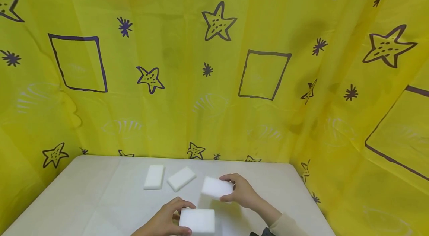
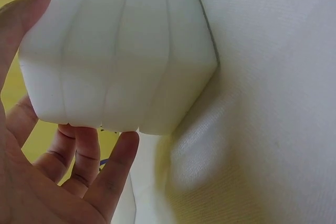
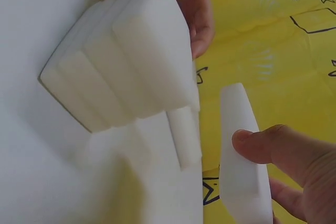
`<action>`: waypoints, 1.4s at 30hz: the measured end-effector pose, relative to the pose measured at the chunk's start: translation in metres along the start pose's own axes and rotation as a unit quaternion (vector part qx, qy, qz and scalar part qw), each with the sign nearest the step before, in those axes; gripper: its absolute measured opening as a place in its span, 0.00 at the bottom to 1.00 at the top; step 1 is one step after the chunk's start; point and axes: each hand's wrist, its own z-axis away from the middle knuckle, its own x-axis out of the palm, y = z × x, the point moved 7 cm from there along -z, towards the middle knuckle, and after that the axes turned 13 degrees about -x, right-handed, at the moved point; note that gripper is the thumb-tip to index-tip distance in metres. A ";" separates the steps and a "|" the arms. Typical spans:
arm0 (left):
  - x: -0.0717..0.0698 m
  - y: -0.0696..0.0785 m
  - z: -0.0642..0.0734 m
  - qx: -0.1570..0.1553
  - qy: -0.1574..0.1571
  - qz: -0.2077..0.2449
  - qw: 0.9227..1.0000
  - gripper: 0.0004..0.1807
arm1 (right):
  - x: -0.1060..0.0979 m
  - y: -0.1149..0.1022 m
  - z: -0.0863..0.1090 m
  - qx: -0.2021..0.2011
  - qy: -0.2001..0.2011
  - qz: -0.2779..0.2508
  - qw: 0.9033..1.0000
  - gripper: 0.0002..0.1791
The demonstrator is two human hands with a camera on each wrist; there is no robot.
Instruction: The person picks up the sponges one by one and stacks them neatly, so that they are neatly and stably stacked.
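My left hand (image 1: pixel 165 218) grips a stack of white sponges (image 1: pixel 197 221), fingers along one side and thumb on the other. Several thick sponge blocks lie flat against one another in that stack, as the left wrist view shows, and its lower end is right at the tabletop. Between thumb and fingers, my right hand (image 1: pixel 244 192) pinches a single white sponge (image 3: pixel 242 166), raised over the table to the right of the stack and a little farther back. Two more sponges lie flat toward the back: one upright-oriented sponge (image 1: pixel 154 177) and one angled sponge (image 1: pixel 181 178).
A white cloth-covered table (image 1: pixel 110 195) spreads under both hands. Behind it and along its sides hangs a yellow curtain (image 1: pixel 181 109) printed with stars, shells and squares. Something dark (image 1: pixel 263 232) shows at the right wrist near the bottom edge.
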 end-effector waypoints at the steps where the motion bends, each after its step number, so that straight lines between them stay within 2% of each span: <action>1: 0.000 0.000 0.000 0.000 0.000 0.002 1.000 0.27 | 0.000 -0.001 0.001 0.002 0.000 0.000 1.000 0.32; 8: 0.001 -0.004 0.000 -0.032 -0.007 0.011 0.999 0.27 | 0.001 -0.012 0.007 -0.004 -0.002 -0.002 1.000 0.32; 13: 0.001 -0.005 0.000 -0.040 -0.007 0.010 0.999 0.27 | 0.002 -0.017 0.011 -0.008 -0.003 -0.010 1.000 0.32; 19: 0.001 -0.004 0.000 -0.028 -0.005 0.008 1.000 0.28 | 0.006 -0.021 0.015 -0.014 -0.009 -0.027 1.000 0.31; 35: 0.002 -0.002 0.000 -0.011 -0.011 0.003 1.000 0.28 | 0.013 -0.033 0.019 -0.032 -0.023 -0.018 0.999 0.31; 42: 0.002 -0.004 -0.001 -0.024 -0.017 0.001 1.000 0.30 | 0.017 -0.034 0.021 -0.027 -0.032 -0.022 0.999 0.30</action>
